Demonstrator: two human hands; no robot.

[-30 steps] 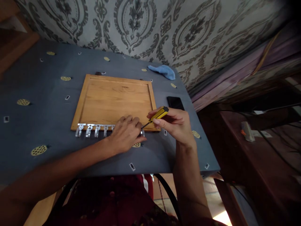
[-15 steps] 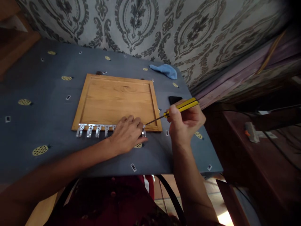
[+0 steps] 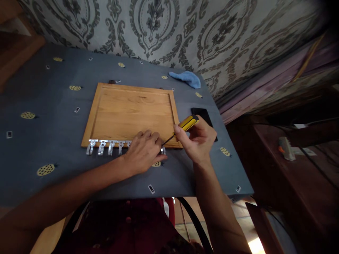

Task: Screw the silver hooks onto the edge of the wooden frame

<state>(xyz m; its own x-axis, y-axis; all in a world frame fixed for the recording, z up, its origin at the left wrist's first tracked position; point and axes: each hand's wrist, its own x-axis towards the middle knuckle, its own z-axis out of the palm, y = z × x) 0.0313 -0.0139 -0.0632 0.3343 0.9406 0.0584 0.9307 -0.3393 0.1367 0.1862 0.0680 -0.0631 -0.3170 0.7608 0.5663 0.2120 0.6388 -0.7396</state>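
Observation:
A wooden framed board (image 3: pixel 135 109) lies on the cloth-covered table. Along its near edge runs a metal hook rail (image 3: pixel 102 142) with several silver hooks hanging past the edge. My left hand (image 3: pixel 143 151) rests over the right part of the rail, holding it against the board, with the thumb stretched toward the last hook; part of the rail is hidden beneath it. In my right hand (image 3: pixel 200 141) is a yellow and black screwdriver (image 3: pixel 188 122), gripped by the handle and slanted down to the left. Its tip meets the rail's right end; any screw there is too small to make out.
Behind the board lies a blue cloth (image 3: pixel 186 78). A black phone (image 3: pixel 205 116) is beside my right hand, partly covered by it. The patterned tablecloth (image 3: pixel 53 130) ends near my body. Right of the table stands a reddish-brown surface (image 3: pixel 296 176) bearing a grey and orange object (image 3: pixel 286 148).
My right hand has moved left and slightly down with the screwdriver, which now slants more steeply. More of the phone shows. My left hand has stayed in place.

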